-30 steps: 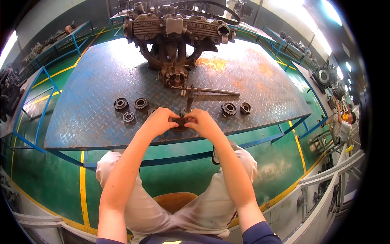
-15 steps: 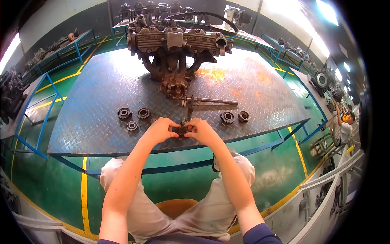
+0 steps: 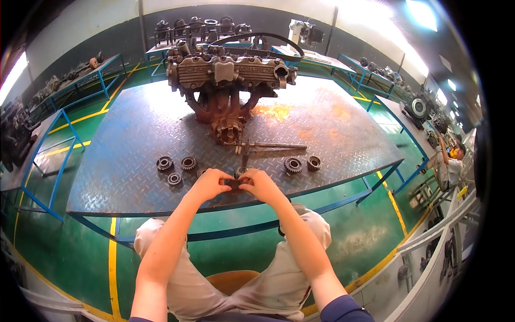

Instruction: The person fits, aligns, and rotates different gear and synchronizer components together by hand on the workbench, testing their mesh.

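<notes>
Near the table's front edge, my left hand (image 3: 211,184) and my right hand (image 3: 259,185) pinch a small dark metal part (image 3: 233,185) between their fingertips. It looks like a gear, but the fingers hide most of its shape. Just beyond the hands an upright metal shaft (image 3: 245,160) rises, its lower end covered by my right hand. To the left lie a toothed gear (image 3: 164,163), a second gear (image 3: 189,163) and a smaller bearing-like ring (image 3: 174,178). Right of my hands are a wide gear (image 3: 293,165) and a narrower gear (image 3: 314,163).
A large engine (image 3: 225,75) stands at the back of the steel-plate table (image 3: 123,139). A long metal rod (image 3: 279,145) lies in front of it. Side benches (image 3: 88,70) carry machine parts. Another person (image 3: 451,166) is at the far right.
The view has tilted up slightly, so the table and engine sit lower in the picture. Both hands still grip the small dark metal part in about the same place on the table.
</notes>
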{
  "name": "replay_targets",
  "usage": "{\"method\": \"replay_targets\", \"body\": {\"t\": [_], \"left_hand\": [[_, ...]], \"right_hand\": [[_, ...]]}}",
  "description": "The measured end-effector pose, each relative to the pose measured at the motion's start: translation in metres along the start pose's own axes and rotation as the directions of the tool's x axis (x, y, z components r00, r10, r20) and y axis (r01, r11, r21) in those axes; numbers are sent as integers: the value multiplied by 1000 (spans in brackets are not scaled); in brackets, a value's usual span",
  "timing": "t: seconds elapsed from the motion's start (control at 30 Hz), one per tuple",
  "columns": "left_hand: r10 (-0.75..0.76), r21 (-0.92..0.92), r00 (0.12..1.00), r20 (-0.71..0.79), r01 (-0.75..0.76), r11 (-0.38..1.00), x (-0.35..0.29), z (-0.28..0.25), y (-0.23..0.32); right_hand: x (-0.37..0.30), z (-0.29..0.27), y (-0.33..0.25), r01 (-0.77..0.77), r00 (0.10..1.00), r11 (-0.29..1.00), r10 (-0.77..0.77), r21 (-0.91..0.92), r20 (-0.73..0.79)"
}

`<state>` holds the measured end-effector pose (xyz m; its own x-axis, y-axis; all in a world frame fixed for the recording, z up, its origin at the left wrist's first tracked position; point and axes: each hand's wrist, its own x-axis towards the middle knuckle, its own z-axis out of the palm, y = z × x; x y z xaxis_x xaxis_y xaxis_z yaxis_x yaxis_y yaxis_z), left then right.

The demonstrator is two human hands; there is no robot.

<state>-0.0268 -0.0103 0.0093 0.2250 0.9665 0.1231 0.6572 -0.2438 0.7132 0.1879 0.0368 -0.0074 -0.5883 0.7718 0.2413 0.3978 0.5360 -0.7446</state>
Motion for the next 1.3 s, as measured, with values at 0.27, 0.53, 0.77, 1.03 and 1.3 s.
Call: {"method": "replay_targets", "body": {"t": [0.27,0.53,0.77,1.03,1.3], "left_hand": [[-12,-17,1000,-15,11,1000,1,1,-4],[-37,-9,999,17,37,999,3,-3,-5],[-57,-3,997,56,58,998,4,8,-3],[60,-84,998,8,-60,995,10,23,7],[-30,46,999,29,28,999,16,16,6]], "right_hand": [[-2,9,1,17,1000,1000,-17,12,-24],[-2,19,6,5,1000,994,-5,-111,0],[-3,6,3,6,1000,984,-8,-180,-8],[-9,-1,5,12,1000,985,-16,-174,-23],[-4,-7,-1,-17,1000,972,23,-235,22]]}}
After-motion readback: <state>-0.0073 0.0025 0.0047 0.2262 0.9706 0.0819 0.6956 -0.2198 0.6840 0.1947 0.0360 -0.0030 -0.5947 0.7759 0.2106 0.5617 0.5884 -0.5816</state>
